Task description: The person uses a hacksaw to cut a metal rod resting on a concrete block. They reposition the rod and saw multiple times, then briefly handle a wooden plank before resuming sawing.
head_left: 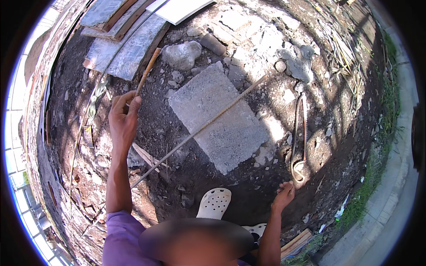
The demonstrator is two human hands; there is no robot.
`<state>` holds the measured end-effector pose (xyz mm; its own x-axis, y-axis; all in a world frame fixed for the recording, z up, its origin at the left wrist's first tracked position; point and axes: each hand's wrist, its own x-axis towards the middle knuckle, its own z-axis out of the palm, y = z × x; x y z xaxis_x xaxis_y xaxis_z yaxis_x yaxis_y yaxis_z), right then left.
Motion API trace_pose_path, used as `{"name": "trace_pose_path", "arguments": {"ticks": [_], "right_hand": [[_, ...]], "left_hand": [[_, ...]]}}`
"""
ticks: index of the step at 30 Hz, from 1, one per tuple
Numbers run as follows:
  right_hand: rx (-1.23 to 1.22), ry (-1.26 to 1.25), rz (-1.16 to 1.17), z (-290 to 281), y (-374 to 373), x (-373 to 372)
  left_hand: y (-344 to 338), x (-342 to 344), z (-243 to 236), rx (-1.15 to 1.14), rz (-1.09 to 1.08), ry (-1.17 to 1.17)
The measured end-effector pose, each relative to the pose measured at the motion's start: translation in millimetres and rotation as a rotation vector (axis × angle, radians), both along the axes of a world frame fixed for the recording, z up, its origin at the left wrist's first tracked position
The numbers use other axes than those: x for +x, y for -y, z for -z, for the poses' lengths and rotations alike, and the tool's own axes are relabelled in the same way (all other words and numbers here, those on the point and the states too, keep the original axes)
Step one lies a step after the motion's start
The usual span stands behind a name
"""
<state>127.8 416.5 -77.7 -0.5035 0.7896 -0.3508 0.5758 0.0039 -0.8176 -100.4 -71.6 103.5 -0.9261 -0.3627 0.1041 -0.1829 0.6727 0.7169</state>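
Observation:
My left hand (124, 110) is closed around the lower end of a short brown rod (147, 71), which points up and away past the boards. My right hand (285, 195) is at the lower right with its fingers curled. Its fingertips are close to a bent metal rod (296, 133) with a hooked near end; whether they touch it, or hold something small, I cannot tell. Between my hands lies a rough grey concrete slab (217, 119). A long thin rod (208, 122) crosses it diagonally, running toward the lower left beneath my left forearm.
Stacked weathered boards (126, 46) and a white panel (179, 9) lie at the far left. Rocks (181, 55) and broken concrete (298, 64) surround the slab. A white clog (214, 203) shows near me. Grass (368, 186) borders a concrete kerb (386, 201) on the right.

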Motion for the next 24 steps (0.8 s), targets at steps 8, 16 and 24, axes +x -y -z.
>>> {"name": "trace_pose_path", "arguments": {"ticks": [8,16,24], "right_hand": [[-0.094,-0.037,-0.009,14,39,-19],[-0.073,-0.061,-0.033,0,50,-17],[-0.108,-0.088,-0.142,-25,44,-36]], "left_hand": [[-154,-31,7,-0.097,0.531,-0.048],[-191,-21,37,-0.124,0.452,-0.037],[-204,-30,46,-0.224,0.432,-0.16]]}}
